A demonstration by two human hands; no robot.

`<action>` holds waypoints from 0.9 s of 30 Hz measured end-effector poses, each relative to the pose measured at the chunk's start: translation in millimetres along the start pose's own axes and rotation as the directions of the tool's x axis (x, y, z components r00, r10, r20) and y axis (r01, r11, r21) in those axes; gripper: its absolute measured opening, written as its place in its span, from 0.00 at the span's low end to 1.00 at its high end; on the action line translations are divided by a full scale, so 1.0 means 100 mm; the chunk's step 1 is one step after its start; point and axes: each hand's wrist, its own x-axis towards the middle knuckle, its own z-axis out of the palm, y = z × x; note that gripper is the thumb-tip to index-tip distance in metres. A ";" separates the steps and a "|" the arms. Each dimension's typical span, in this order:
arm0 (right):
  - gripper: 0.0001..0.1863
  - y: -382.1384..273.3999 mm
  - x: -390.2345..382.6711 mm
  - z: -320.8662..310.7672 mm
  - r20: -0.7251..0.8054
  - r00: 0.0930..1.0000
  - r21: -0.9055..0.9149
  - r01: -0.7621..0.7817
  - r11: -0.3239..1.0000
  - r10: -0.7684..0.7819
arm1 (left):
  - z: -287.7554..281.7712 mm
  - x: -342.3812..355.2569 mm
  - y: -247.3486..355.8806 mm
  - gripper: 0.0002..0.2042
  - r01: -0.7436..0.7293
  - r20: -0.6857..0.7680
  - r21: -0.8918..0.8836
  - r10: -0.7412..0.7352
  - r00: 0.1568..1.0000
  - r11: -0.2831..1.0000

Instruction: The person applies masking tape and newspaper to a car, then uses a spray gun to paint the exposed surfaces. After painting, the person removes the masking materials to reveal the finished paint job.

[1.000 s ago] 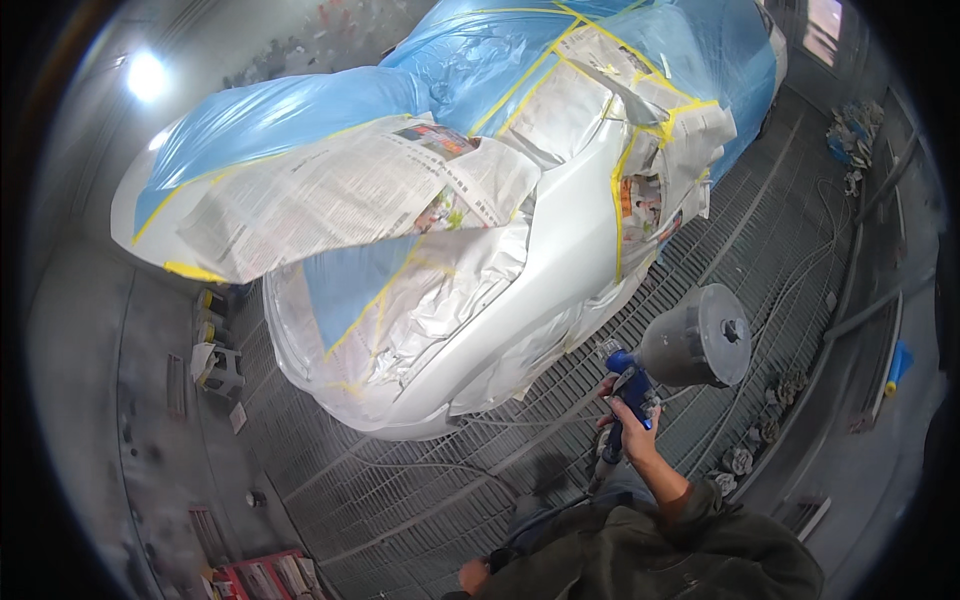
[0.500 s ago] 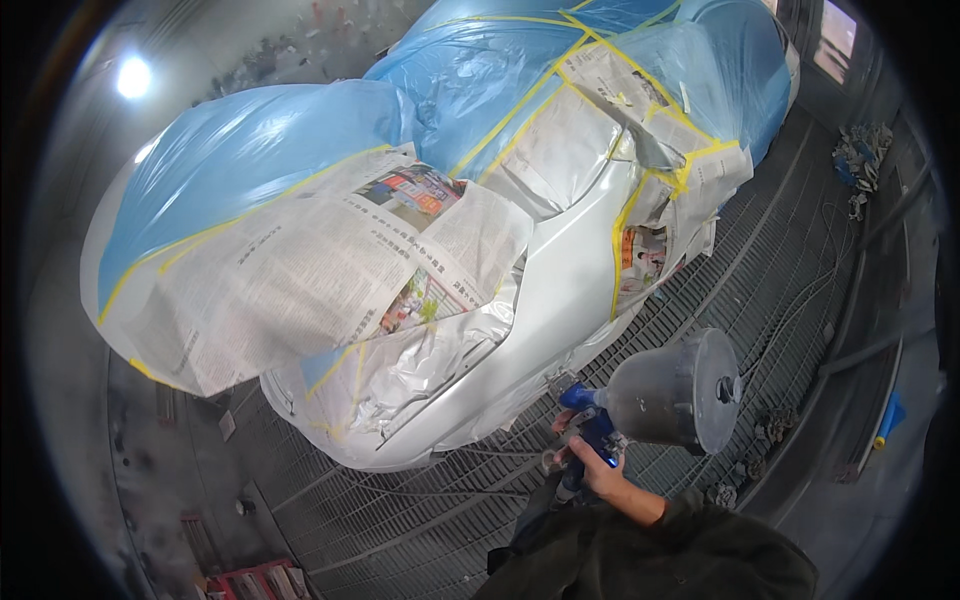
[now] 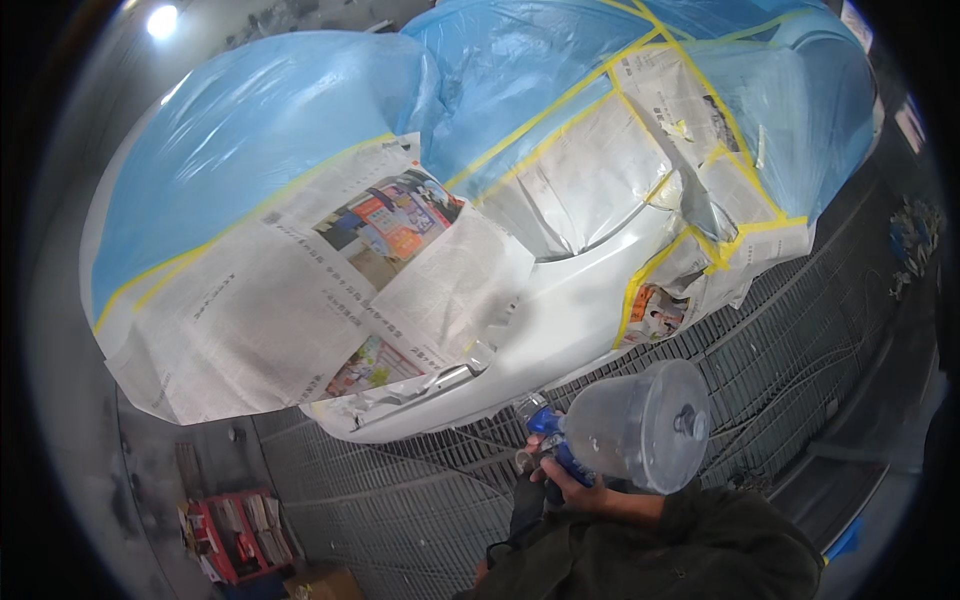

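My right hand is closed round the handle of a blue spray gun, its arm coming in from the lower right in a dark sleeve. On top of the gun sits a large translucent cup with a round lid, tilted over to the right. The nozzle end points at the white car body panel, a short way off from its lower edge. Newspaper masking sheets, yellow tape and blue plastic film cover the parts around that panel. My left hand does not show.
Under the car lies a metal grating floor, with a thin hose across it. A red rack of papers stands at the lower left beside a cardboard box. Crumpled material lies by the right wall. A lamp glows upper left.
My view has shifted, bringing the car nearer and the red rack further into sight. The spray gun in my right hand has moved left and slightly down in the picture.
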 end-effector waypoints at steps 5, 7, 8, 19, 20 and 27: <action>0.37 -0.31 0.01 -0.40 0.142 0.979 -0.044 -0.140 0.989 0.145 | 0.17 -0.31 0.61 0.13 0.067 -0.021 -0.044 -0.068 0.997 0.997; 0.37 -0.42 0.09 -0.49 0.228 0.958 -0.088 -0.157 0.984 0.173 | 0.23 -0.36 0.79 0.13 0.081 -0.032 -0.058 -0.083 0.996 0.995; 0.37 -0.44 0.10 -0.53 0.256 0.949 -0.094 -0.166 0.982 0.185 | 0.26 -0.39 0.85 0.13 0.088 -0.035 -0.063 -0.091 0.995 0.994; 0.38 -0.12 0.21 -0.43 0.431 0.892 -0.195 -0.056 0.979 0.137 | 0.51 -0.43 1.21 0.13 0.139 -0.109 -0.235 -0.168 0.980 0.962; 0.35 -0.12 0.22 -0.34 0.380 0.915 -0.147 -0.081 0.986 0.132 | 0.49 -0.40 1.22 0.13 0.137 -0.120 -0.251 -0.171 0.978 0.958; 0.18 0.29 0.39 -0.65 0.787 0.533 -0.534 0.841 0.091 -0.311 | 0.88 -0.40 1.23 0.13 0.069 -0.234 -0.396 -0.174 0.956 0.915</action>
